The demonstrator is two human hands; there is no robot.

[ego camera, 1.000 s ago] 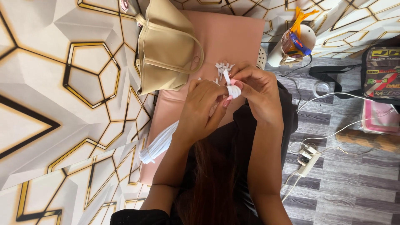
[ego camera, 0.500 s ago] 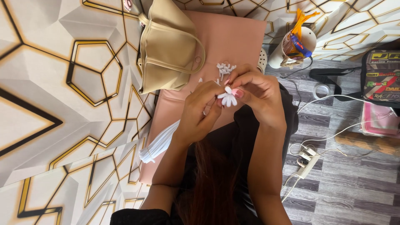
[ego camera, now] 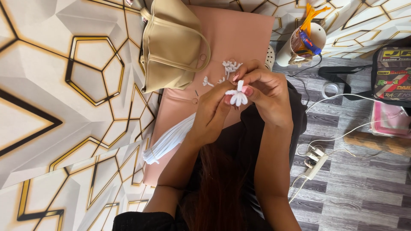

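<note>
Both hands pinch a fuzzy white petal-shaped flower.

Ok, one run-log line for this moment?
left hand: pinching small white fuzzy flower-shaped piece | right hand: pinching same piece | nearby: loose white pieces on pink mat
</note>
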